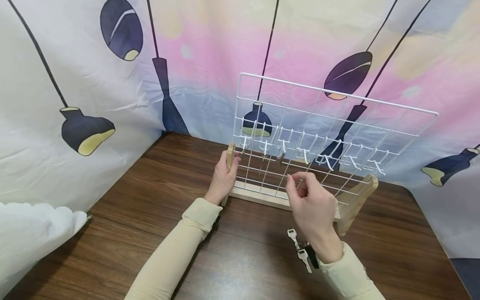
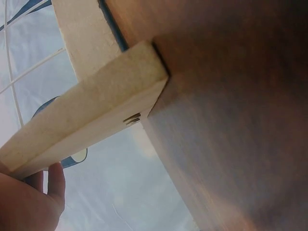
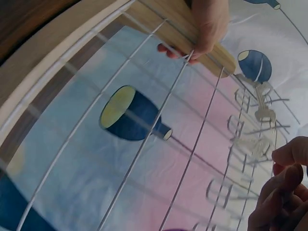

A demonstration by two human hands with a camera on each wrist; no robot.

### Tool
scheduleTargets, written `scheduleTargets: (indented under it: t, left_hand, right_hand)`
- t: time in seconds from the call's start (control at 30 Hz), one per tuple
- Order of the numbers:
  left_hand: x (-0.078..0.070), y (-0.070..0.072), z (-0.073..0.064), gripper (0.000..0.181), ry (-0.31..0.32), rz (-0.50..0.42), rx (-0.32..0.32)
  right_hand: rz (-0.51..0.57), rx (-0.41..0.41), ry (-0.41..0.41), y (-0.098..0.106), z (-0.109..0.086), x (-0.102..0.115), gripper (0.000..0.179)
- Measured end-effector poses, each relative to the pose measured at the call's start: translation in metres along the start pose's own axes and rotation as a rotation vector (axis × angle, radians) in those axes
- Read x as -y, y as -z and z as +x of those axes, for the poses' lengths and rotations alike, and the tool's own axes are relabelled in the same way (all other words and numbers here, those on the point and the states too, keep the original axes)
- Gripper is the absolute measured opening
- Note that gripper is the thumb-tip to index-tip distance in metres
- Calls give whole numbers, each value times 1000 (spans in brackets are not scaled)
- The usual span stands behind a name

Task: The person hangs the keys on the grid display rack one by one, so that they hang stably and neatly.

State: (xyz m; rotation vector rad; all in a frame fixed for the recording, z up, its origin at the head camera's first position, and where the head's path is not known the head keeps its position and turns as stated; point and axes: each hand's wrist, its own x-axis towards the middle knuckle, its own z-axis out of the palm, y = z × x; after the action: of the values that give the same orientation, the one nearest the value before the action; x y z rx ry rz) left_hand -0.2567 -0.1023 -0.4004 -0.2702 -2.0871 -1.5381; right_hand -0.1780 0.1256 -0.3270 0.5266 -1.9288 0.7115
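My left hand [image 1: 223, 177] grips the wooden side upright [image 1: 230, 156] at the left end of a white wire grid rack [image 1: 262, 179]. In the left wrist view my fingers curl around that wooden bar [image 2: 96, 110]. My right hand [image 1: 315, 206] is in front of the grid, thumb and fingers loosely curled, with nothing visible between the fingertips. Small keys [image 1: 280, 157] hang from hooks just beyond the fingertips, and more keys [image 3: 262, 108] show in the right wrist view. Two silver keys on a ring [image 1: 303, 256] lie on the table beside my right wrist.
Several white hooks [image 1: 326, 161] run along the grid, those on the right bare. A wooden foot [image 1: 358, 204] supports its right end. Brown wood tabletop [image 1: 232, 250] lies beneath. Patterned cloth [image 1: 210, 54] hangs behind, and white cloth [image 1: 33, 233] reaches the table's left edge.
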Motion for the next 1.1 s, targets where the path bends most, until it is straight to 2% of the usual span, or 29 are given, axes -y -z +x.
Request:
scheduleTargets:
  t: [0.17,0.27,0.37,0.5,0.57,0.63,0.73,1.1]
  left_hand:
    - [0,0,1,26,10,8,-6]
    - [1,0,2,27,10,9,-14]
    - [1,0,2,26,6,11,-19]
    - [0,-1,2,23,6,14,-19]
    - [1,-1,2,23,5,13,-16]
    - [1,-2,2,22,4,13,-14]
    - [3,-3,3,22,0,13,-14]
    - [5,-5,6,20,3,6,-41]
  right_hand:
    - [-78,58,-32,18,-11,-17,9]
    - [-119,158,-72,28,-19,-27,8]
    - [-159,344,-154,35,-27,-34,6]
    - [-175,674,-264,40,-40,-46,8]
    - [-164,804,-283,40,-47,-52,9]
    - [-147,884,-275,40,-54,-58,11]
    - [-138,935,-257,39,-63,-64,12]
    - [-78,1008,-235,30,-79,-65,17]
